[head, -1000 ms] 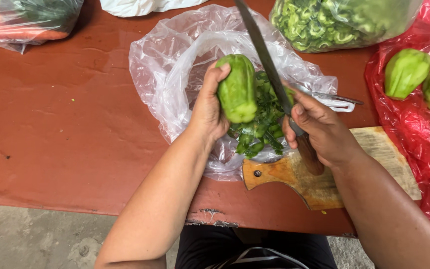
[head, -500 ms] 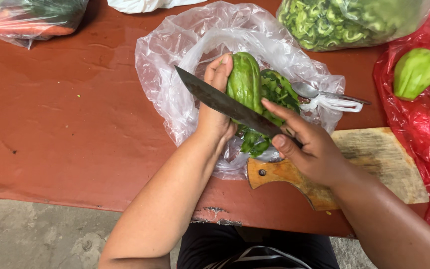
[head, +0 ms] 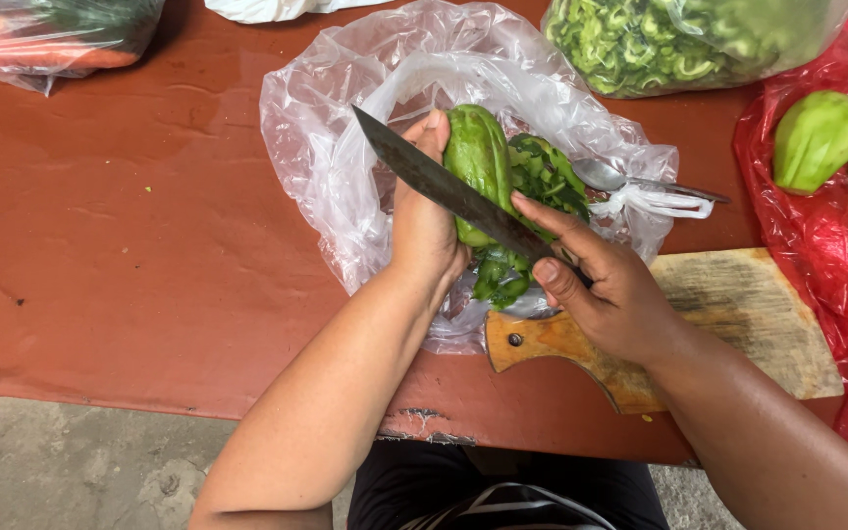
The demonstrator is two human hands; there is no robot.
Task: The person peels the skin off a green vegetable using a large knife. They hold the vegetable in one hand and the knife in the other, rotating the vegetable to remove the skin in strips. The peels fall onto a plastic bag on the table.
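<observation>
My left hand (head: 422, 228) grips a long green squash (head: 475, 162) and holds it upright over an opened clear plastic bag (head: 345, 147). In my right hand (head: 606, 285) is a large knife (head: 444, 186); its dark blade lies slanted across the squash, tip pointing up and left. Chopped green pieces (head: 542, 177) lie in the bag right behind the squash. A wooden cutting board (head: 738, 304) lies under my right wrist, its handle toward me.
A red-brown table (head: 130, 255) carries everything. A clear bag of sliced greens (head: 660, 39) stands at the back right. Whole green squashes (head: 819, 137) rest on a red plastic bag (head: 836, 285) at the right. A bag with orange and green vegetables (head: 51, 34) sits back left. A spoon (head: 640, 182) lies beside the bag.
The knife swung down from pointing away from me to lying slanted across the squash. My left hand kept its hold on the squash over the bag.
</observation>
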